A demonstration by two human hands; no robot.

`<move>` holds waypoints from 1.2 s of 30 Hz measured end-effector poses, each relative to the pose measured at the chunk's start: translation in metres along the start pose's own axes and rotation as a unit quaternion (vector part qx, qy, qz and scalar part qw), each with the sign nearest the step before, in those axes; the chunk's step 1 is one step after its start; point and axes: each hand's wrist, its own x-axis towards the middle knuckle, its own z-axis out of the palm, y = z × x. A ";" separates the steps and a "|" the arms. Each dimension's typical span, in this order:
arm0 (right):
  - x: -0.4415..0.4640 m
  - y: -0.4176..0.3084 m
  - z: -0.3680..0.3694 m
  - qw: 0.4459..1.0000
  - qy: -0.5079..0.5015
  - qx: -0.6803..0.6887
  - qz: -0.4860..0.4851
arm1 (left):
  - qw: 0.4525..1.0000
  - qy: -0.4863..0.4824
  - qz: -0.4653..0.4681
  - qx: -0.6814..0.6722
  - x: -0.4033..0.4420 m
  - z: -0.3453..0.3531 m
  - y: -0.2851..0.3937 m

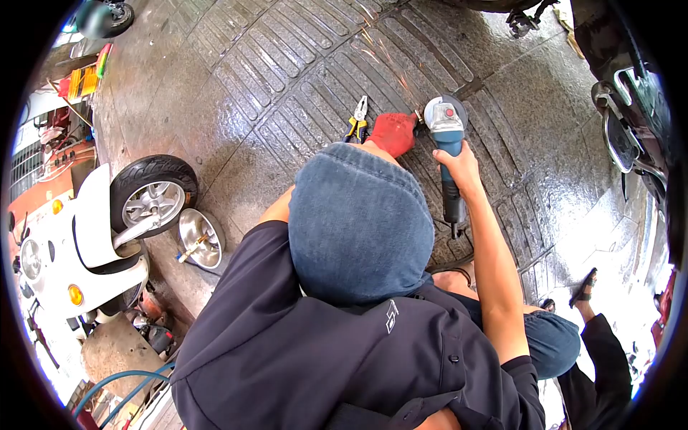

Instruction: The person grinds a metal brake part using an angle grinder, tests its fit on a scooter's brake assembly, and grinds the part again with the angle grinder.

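Note:
My left hand (393,134), in a red glove, is closed around a small metal piece (419,115) and holds its end close to the grinder's disc. Most of that piece is hidden in the glove. Bare fingers of my right hand (459,166) wrap the body of a blue and black angle grinder (449,143). Its round disc (459,107) is beside the metal piece, and orange sparks (387,61) fly up and away from there. Just left of the glove, a pair of pliers (358,118) with yellow and black handles lies on the floor.
A white scooter (89,236) with its front wheel (154,197) stands at the left. Near that wheel is a metal bowl (203,251) with a brush-like tool in it. Another vehicle with a mirror (620,140) stands at the right. The tiled floor (229,143) looks wet.

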 end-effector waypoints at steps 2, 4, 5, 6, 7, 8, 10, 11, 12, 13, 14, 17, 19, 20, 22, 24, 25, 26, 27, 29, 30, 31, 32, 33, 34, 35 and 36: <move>0.001 0.003 0.000 1.000 0.003 0.000 0.000 | 1.000 -0.005 0.003 -0.001 0.000 -0.002 0.001; 0.002 0.003 0.000 1.000 0.002 -0.002 -0.003 | 1.000 -0.015 0.002 0.013 -0.001 -0.004 0.003; 0.002 0.003 0.000 1.000 0.002 -0.001 -0.003 | 0.999 -0.025 -0.001 0.027 -0.001 -0.006 0.004; 0.001 0.003 0.000 1.000 0.002 -0.003 0.002 | 0.999 -0.026 0.000 0.027 -0.002 -0.007 0.005; 0.001 0.003 0.000 1.000 0.002 -0.004 0.007 | 1.000 -0.018 -0.001 0.020 -0.002 -0.006 0.005; 0.003 0.006 0.000 1.000 0.003 -0.004 0.007 | 1.000 -0.010 -0.003 0.013 -0.002 -0.005 0.005; 0.006 0.010 0.002 1.000 0.016 -0.023 -0.012 | 1.000 -0.008 -0.004 0.019 -0.003 -0.003 0.005; 0.004 0.009 0.002 1.000 0.016 -0.023 -0.011 | 1.000 -0.006 -0.006 0.024 -0.004 -0.003 0.006; 0.003 0.009 0.001 1.000 0.014 -0.023 -0.005 | 1.000 -0.006 -0.006 0.023 -0.004 -0.001 0.005; 0.003 0.007 0.001 1.000 0.012 -0.022 0.000 | 1.000 -0.001 0.000 0.022 -0.004 0.001 0.004; 0.002 0.006 0.001 1.000 0.011 -0.023 -0.001 | 1.000 0.005 0.006 0.020 -0.004 0.001 0.004; -0.001 0.005 0.001 1.000 0.009 -0.008 0.005 | 0.998 -0.021 -0.008 0.056 -0.006 0.009 0.007; -0.004 0.004 0.003 1.000 0.018 -0.005 0.008 | 0.999 -0.021 -0.013 0.034 -0.011 0.012 0.013; -0.007 0.003 0.004 1.000 0.021 -0.004 0.010 | 0.999 -0.021 -0.020 0.013 -0.014 0.014 0.016; -0.013 0.000 0.003 0.997 0.030 0.069 0.025 | 1.000 -0.002 -0.025 -0.009 -0.019 0.015 0.023; -0.017 0.001 -0.001 0.996 0.041 0.077 0.028 | 0.999 0.011 -0.028 -0.033 -0.026 0.016 0.031; -0.018 0.002 -0.003 0.995 0.049 0.084 0.026 | 0.998 0.026 -0.045 -0.047 -0.029 0.015 0.033; -0.020 0.002 -0.005 0.994 0.057 0.086 0.029 | 0.996 0.040 -0.060 -0.060 -0.031 0.014 0.034; -0.020 0.001 -0.006 0.994 0.058 0.091 0.024 | 0.996 0.038 -0.052 -0.062 -0.033 0.018 0.035; -0.019 0.004 -0.005 0.994 0.057 0.093 0.008 | 0.985 0.090 -0.093 -0.110 -0.036 0.023 0.034; -0.018 0.006 -0.004 0.994 0.054 0.097 0.008 | 0.982 0.080 -0.114 -0.129 -0.035 0.026 0.031; -0.017 0.007 -0.002 0.994 0.048 0.100 0.008 | 0.982 0.079 -0.111 -0.129 -0.036 0.028 0.030; -0.015 0.012 -0.001 0.994 0.050 0.101 0.007 | 0.976 0.098 -0.114 -0.156 -0.036 0.030 0.027; -0.012 0.019 0.001 0.995 0.048 0.089 -0.002 | 0.969 0.117 -0.118 -0.183 -0.036 0.032 0.025; -0.011 0.019 0.002 0.996 0.046 0.077 -0.010 | 0.970 0.126 -0.118 -0.170 -0.035 0.034 0.024; -0.008 0.020 0.003 0.996 0.047 0.077 -0.010 | 0.970 0.126 -0.117 -0.171 -0.034 0.036 0.022; -0.007 0.021 0.004 0.997 0.064 0.045 -0.026 | 0.967 0.127 -0.118 -0.185 -0.036 0.038 0.020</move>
